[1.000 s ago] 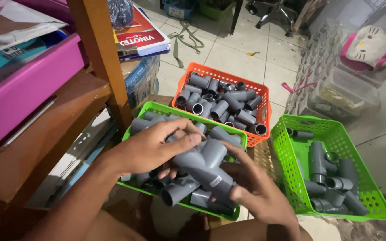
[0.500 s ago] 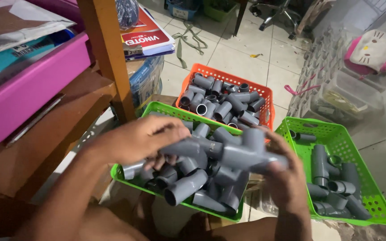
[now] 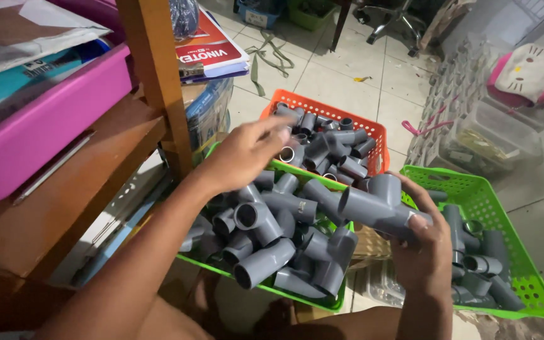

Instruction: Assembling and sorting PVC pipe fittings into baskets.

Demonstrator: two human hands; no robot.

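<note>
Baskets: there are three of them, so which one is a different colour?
The orange basket, farthest from the person, past the left hand. The middle basket and the right-side basket are both green. All three hold grey pipe fittings.

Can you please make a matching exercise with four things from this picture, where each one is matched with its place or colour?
Things:
1. grey tee fitting
2. far basket
3. left hand
4. soft toy

Descriptions:
A. orange, full of grey pipe fittings
B. held in the right hand
C. white and pink, on the floor at the upper right
D. open, above the middle green basket

Pairs: 1-B, 2-A, 3-D, 4-C
</note>
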